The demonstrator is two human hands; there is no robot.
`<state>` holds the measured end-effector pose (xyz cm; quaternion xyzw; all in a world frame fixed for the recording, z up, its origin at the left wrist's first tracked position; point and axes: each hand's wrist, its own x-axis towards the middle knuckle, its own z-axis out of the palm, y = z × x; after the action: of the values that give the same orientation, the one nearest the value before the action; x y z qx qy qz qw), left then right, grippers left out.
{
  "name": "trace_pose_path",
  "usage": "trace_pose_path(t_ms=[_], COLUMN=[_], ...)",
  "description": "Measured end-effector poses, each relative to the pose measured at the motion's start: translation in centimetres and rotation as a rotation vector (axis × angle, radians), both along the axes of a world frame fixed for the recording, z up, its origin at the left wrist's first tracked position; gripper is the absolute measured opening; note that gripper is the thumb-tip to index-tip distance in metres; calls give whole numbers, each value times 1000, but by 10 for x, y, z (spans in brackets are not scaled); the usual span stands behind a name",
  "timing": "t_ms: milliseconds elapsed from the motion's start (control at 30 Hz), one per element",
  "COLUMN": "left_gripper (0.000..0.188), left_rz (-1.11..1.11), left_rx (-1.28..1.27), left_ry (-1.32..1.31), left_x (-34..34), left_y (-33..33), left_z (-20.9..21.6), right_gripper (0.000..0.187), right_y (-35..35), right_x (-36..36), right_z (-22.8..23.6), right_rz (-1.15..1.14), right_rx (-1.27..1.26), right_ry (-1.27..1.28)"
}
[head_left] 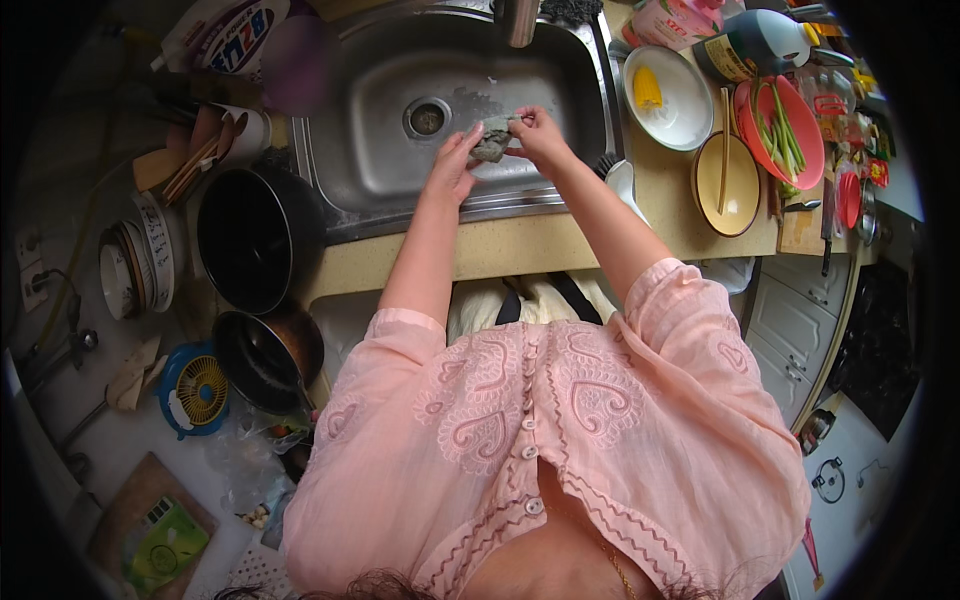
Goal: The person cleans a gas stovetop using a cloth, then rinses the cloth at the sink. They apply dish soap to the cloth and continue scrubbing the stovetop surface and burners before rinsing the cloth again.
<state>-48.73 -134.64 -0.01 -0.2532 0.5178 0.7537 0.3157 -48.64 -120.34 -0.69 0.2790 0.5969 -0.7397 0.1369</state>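
Note:
Over the near part of a steel sink (360, 150), both my hands hold a crumpled grey-green cloth (492, 140). My left hand (457, 160) grips its left side, fingers toward the cloth. On the other side my right hand (540, 137) pinches the cloth's upper right edge. Part of the cloth is hidden behind my fingers. The drain (428, 118) lies just left of and beyond my left hand, and the faucet (517, 22) hangs over the sink's far edge.
Right of the sink are a white bowl (680, 115) with a yellow piece, a cream bowl (738, 205) with chopsticks, a red basin (815, 140) with green onions, and a white-handled brush (622, 185). Black pots (250, 235) and a utensil holder (250, 130) crowd the left.

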Motion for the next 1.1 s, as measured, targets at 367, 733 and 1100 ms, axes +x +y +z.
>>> trace_pose_path(t_ms=[367, 733, 1100], left_gripper=[35, 28, 36], left_rz=[353, 344, 480], left_rx=[583, 617, 653], left_ry=[52, -253, -182], left_x=[10, -10, -30], left_y=[39, 40, 44], left_z=[-23, -49, -17], right_gripper=[24, 33, 23], right_y=[-22, 15, 49], right_x=[-9, -42, -158], right_z=[-22, 23, 60], right_rz=[205, 346, 567], right_rx=[812, 1031, 1069], right_ry=[309, 350, 700])
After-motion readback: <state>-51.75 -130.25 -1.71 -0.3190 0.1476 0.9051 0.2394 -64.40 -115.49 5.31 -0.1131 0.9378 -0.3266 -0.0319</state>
